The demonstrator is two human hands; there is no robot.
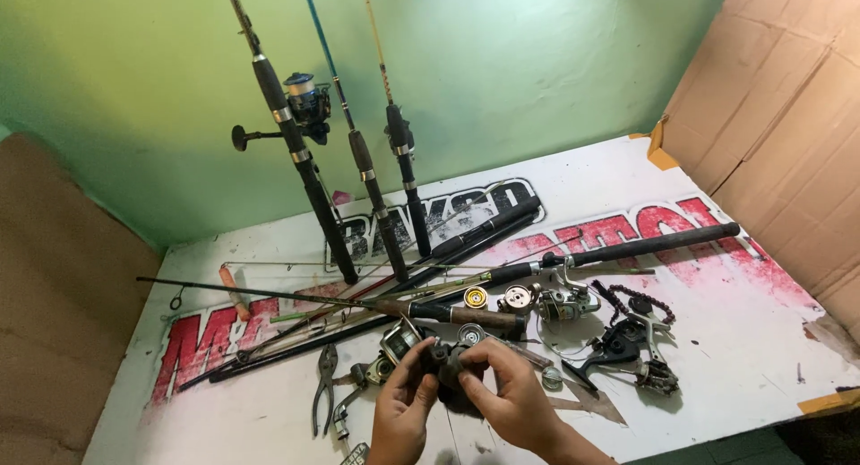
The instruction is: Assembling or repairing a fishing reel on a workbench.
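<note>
Left hand [405, 411] and right hand [511, 395] are both pinching 1 dark reel part [451, 365] above the white table [735, 340], just beside pliers [326, 375] and 3 leaning fishing rods [358, 160].

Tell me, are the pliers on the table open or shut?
Open. The pliers lie flat on the white table, handles spread apart, left of the left hand.

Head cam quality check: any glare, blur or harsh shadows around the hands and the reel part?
Head view: soft, even light, no hard glare on the white table; only faint shadows under the pliers. The left hand and right hand are slightly soft, and the dark reel part between them lacks detail. The three upright rods lean outward towards the frame top, suggesting wide-angle distortion.
</note>
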